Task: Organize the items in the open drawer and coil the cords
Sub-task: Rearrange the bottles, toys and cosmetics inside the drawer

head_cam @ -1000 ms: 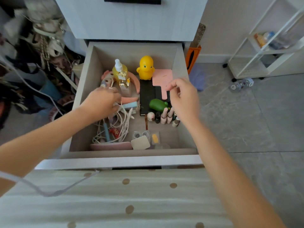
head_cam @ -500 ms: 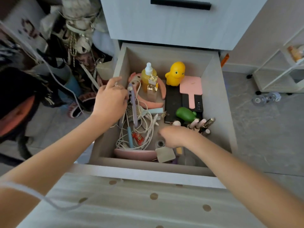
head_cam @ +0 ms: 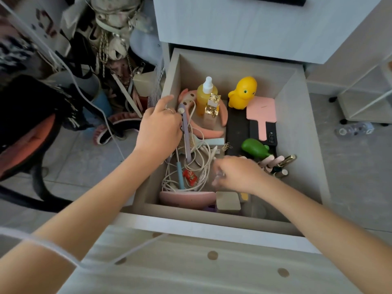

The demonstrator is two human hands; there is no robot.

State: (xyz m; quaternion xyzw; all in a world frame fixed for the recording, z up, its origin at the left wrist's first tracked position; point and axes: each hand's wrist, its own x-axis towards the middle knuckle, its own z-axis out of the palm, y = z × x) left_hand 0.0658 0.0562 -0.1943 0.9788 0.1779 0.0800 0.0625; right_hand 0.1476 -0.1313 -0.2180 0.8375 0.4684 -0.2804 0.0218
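Observation:
The open drawer (head_cam: 301,128) holds a tangle of white cords (head_cam: 198,164) at its left front. My left hand (head_cam: 159,128) is at the drawer's left wall, fingers curled round a lavender stick-shaped tool (head_cam: 186,134) standing over the cords. My right hand (head_cam: 237,175) is blurred and hovers low at the front middle beside the cords; what its curled fingers hold is unclear. Further back stand a yellow duck (head_cam: 241,93), a yellow spray bottle (head_cam: 205,94) and a perfume bottle (head_cam: 212,111). A pink hand mirror (head_cam: 262,112) lies on a black phone (head_cam: 237,128).
A green toy (head_cam: 254,146) and lipsticks (head_cam: 277,164) lie right of my right hand. A pink case (head_cam: 186,199) and a beige puff (head_cam: 228,201) sit at the front wall. Piled bags (head_cam: 106,39) crowd the left; a white rack (head_cam: 364,98) stands right.
My right hand left the pink mirror at the back and came down to the front middle by the cords. My left hand stayed at the left wall, now gripping the lavender tool.

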